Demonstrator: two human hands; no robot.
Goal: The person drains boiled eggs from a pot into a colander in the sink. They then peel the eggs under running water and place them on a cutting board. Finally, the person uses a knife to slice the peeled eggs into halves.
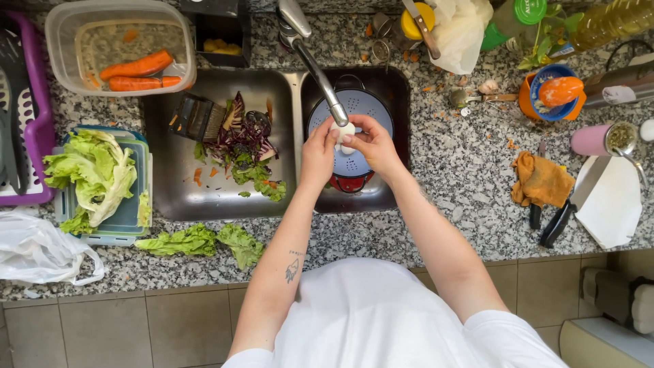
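Note:
Both my hands meet under the spout of the metal tap (320,68), over the right sink basin. My left hand (317,153) and my right hand (371,144) hold a small white round object (343,131) between the fingers; what it is I cannot tell. Directly below them sits a blue-grey colander (364,105) with a red base, inside the basin. The left basin (177,184) holds a box grater (197,117) and scraps of purple and green leaves (245,146).
Lettuce (95,174) lies on a lidded container at left, more leaves (201,240) on the granite counter edge. A clear tub with two carrots (136,71) stands at back left. At right are an orange cloth (541,180), a knife (565,208), a cutting board (613,204) and an oil bottle (606,24).

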